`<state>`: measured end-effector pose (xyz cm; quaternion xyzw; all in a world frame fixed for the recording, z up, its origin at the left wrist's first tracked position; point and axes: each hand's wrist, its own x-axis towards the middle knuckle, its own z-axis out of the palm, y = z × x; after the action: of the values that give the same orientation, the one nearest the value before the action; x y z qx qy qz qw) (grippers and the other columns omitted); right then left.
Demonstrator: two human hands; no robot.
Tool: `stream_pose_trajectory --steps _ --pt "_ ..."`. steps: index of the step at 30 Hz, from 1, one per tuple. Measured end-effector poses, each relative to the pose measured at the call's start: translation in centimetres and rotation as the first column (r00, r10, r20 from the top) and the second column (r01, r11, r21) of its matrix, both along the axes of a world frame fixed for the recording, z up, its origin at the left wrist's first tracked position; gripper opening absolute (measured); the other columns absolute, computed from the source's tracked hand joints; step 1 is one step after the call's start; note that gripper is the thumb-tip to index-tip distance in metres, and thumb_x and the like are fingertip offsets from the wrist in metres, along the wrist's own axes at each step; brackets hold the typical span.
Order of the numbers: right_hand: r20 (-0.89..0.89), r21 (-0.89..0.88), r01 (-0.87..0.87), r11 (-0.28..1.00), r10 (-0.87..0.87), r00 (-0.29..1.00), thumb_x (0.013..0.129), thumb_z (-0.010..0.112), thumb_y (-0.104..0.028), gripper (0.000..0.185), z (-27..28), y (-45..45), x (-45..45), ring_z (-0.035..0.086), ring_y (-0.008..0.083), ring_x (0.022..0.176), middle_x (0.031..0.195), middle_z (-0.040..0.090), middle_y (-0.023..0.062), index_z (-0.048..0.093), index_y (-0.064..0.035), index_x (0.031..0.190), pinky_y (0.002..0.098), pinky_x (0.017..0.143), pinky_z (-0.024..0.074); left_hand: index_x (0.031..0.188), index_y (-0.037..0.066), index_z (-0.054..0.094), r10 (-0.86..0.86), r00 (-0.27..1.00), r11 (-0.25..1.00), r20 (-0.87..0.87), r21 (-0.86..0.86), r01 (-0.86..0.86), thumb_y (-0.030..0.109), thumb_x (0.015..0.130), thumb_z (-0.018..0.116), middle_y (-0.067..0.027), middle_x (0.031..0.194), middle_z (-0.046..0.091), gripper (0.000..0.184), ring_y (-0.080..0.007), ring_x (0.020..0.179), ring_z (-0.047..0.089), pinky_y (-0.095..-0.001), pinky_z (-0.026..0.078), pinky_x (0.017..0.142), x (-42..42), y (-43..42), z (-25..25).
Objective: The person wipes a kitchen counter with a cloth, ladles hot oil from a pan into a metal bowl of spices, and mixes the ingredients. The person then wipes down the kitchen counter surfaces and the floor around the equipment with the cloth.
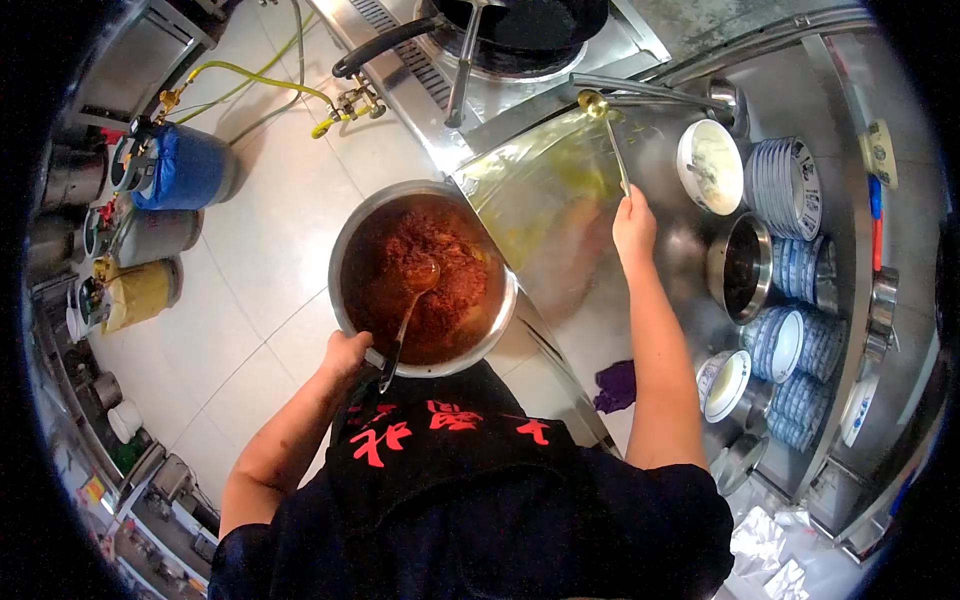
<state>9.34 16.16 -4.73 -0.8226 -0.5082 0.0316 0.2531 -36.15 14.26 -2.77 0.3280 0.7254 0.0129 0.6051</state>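
My left hand (350, 355) is closed on the handle of a large metal pot (345, 235), near its lower left rim. Inside the pot is a red, oily, chunky mixture (435, 240), and a ladle (405, 325) rests in it with its dark handle over the near rim. My right hand (635, 225) grips the thin handle of a small golden-looking ladle (593, 103), whose bowl is over the far edge of the steel counter (665, 260). Yellowish liquid is spread on the counter to the left of that ladle.
A wok (540, 25) sits on the stove (400, 70) at the top. White bowl (710, 167), steel bowl (740, 268), stacked plates (785, 185) and stacked bowls (795, 340) line the right. Gas cylinders (190, 168) stand at left. A purple cloth (615, 387) lies at the counter's near edge.
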Motion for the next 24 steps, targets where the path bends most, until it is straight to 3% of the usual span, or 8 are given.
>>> stream_pose_trajectory --steps 4,6,10,12,13,15,19,24 --pt "-0.192 -0.207 -0.04 0.977 0.0 0.981 0.085 0.046 -0.013 0.026 0.4 -2.6 -4.1 0.056 0.0319 0.061 0.072 0.055 0.0205 0.053 -0.0032 0.108 0.0368 0.056 0.0437 0.077 -0.009 0.058 -0.003 1.0 1.0 -0.031 -0.021 0.002 0.019 0.07 0.053 -0.0131 0.066 0.059 0.029 -0.0199 0.054 0.055 -0.032 0.043 0.049 -0.7 -0.6 -1.8" --pt "-0.143 0.02 -0.285 0.958 0.285 0.948 0.082 0.052 -0.01 0.026 -0.2 -6.4 -7.5 0.056 0.0309 0.062 0.071 0.056 0.0198 0.055 -0.0025 0.106 0.0358 0.057 0.0447 0.076 -0.009 0.057 0.01 1.0 1.0 -0.001 -0.003 -0.01 0.019 0.071 0.053 -0.0124 0.065 0.058 0.029 -0.0196 0.052 0.054 -0.0318 0.042 0.047 -0.7 -0.6 -2.0" --pt "-0.123 0.14 -0.461 0.876 0.478 0.87 0.081 0.052 -0.007 0.026 1.7 -9.5 -11.0 0.054 0.026 0.057 0.071 0.058 0.0157 0.055 0.0018 0.106 0.0313 0.058 0.0455 0.076 -0.007 0.057 -0.006 1.0 1.0 -0.01 -0.027 0.005 0.02 0.071 0.053 -0.0115 0.063 0.057 0.028 -0.0187 0.049 0.052 -0.0319 0.04 0.043 -0.6 -0.3 -1.3" --pt "-0.239 0.03 -0.283 0.959 0.281 0.929 0.083 0.05 -0.007 0.026 1.5 -7.4 -9.0 0.049 0.02 0.053 0.069 0.058 0.0126 0.055 -0.0011 0.107 0.0281 0.054 0.0429 0.077 -0.007 0.057 -0.004 1.0 0.999 -0.025 -0.037 0.003 0.021 0.072 0.054 -0.0112 0.062 0.056 0.028 -0.0184 0.047 0.051 -0.032 0.039 0.042 -0.8 -0.5 -1.9" --pt "-0.317 -0.217 -0.187 0.958 0.112 0.942 0.085 0.046 -0.014 0.029 3.1 -5.1 -8.2 0.06 0.0309 0.064 0.076 0.059 0.0218 0.053 0.0011 0.109 0.0367 0.057 0.0468 0.077 -0.008 0.057 -0.042 0.997 0.999 -0.064 -0.022 0.041 0.022 0.072 0.054 -0.0112 0.062 0.056 0.03 -0.0186 0.047 0.051 -0.0323 0.04 0.042 -1.0 -0.5 -2.3" --pt "-0.23 -0.055 -0.13 0.99 0.114 0.966 0.085 0.045 -0.015 0.027 1.7 -1.9 -6.9 0.057 0.0339 0.058 0.067 0.057 0.0205 0.055 -0.005 0.108 0.0397 0.051 0.0435 0.083 -0.013 0.056 -0.052 0.997 0.998 -0.049 -0.042 0.049 0.019 0.071 0.054 -0.0155 0.07 0.059 0.035 -0.0224 0.058 0.056 -0.0347 0.044 0.051 -0.4 0.1 -0.8" --pt "-0.304 -0.202 -0.134 0.97 0.068 0.95 0.085 0.045 -0.016 0.027 1.3 -3.0 -8.6 0.056 0.0365 0.061 0.071 0.057 0.022 0.055 -0.004 0.107 0.0417 0.055 0.0442 0.086 -0.015 0.057 0.007 0.999 1.0 -0.051 -0.02 -0.008 0.017 0.069 0.054 -0.0173 0.074 0.06 0.036 -0.0238 0.062 0.058 -0.0358 0.046 0.056 -0.7 -0.4 -1.9" --pt "-0.267 -0.075 -0.422 0.903 0.39 0.881 0.082 0.05 -0.012 0.026 2.6 -8.9 -11.8 0.059 0.0352 0.08 0.089 0.06 0.022 0.056 -0.0008 0.105 0.0388 0.073 0.0473 0.083 -0.008 0.056 0.041 0.999 0.998 0.036 -0.046 -0.039 0.018 0.072 0.054 -0.0123 0.068 0.057 0.029 -0.0206 0.053 0.054 -0.0324 0.042 0.043 -0.5 -0.2 -1.9"
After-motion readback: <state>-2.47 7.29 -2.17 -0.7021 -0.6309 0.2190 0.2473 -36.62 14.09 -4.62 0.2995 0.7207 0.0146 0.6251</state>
